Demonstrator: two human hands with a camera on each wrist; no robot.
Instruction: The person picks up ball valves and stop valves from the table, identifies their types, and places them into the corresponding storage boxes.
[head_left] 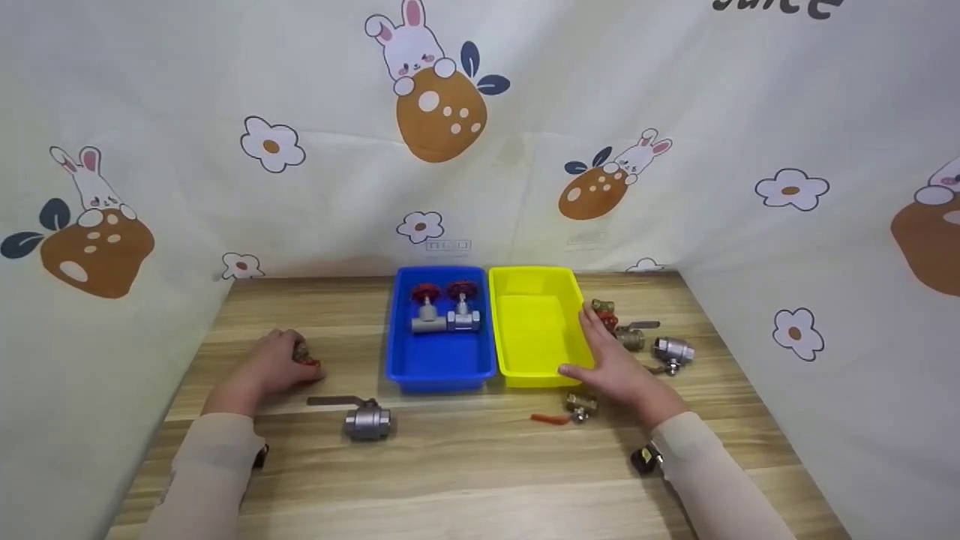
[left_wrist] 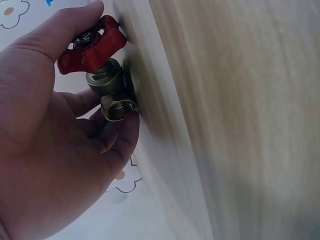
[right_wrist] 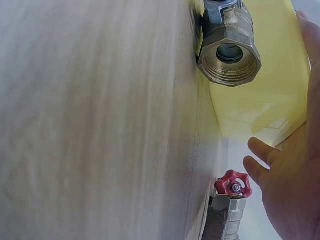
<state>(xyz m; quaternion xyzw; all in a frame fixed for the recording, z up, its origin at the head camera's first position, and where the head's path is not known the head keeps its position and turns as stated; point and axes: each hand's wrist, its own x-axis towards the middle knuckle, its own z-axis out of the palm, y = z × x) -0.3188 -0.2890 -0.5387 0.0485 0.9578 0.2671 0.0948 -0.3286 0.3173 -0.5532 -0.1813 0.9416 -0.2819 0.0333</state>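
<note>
At the left of the table, my left hand holds a brass gate valve by its body and red handwheel; the valve's threaded end faces the wrist camera. My right hand has its fingers spread at the right side of the yellow tray, thumb over the near right corner. Whether it touches the rim I cannot tell. Just below it lies a small brass ball valve with an orange lever, whose threaded opening looms large in the right wrist view.
In the blue tray stand two gate valves with red wheels. A steel ball valve lies in front of it. Right of the yellow tray are several valves, among them a steel ball valve and a brass one.
</note>
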